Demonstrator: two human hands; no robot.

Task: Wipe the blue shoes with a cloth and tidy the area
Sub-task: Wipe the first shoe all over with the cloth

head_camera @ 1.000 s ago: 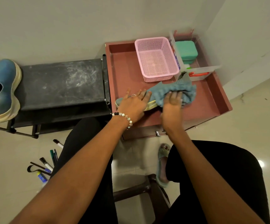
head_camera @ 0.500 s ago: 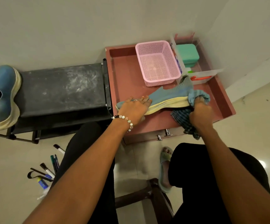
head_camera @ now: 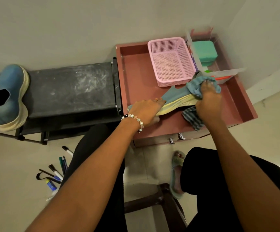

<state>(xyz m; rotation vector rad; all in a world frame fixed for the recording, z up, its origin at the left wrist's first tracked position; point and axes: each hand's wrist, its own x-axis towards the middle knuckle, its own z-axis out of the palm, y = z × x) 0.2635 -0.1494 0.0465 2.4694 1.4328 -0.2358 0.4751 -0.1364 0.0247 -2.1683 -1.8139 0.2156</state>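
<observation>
bead bracelet (head_camera: 134,119), black trousers (head_camera: 223,173), green slipper (head_camera: 177,174)

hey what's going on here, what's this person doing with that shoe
A seated person is cleaning a blue shoe on a reddish tray. The left hand holds its toe end down while the right hand grips a cloth at the heel. The other shoe sits on a black rack, and pens lie on the floor.

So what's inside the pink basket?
Nothing that shows: through the pink basket you see only its own holey bottom. Its near inside wall is hidden by the rim, so something tiny there cannot be ruled out.
</observation>
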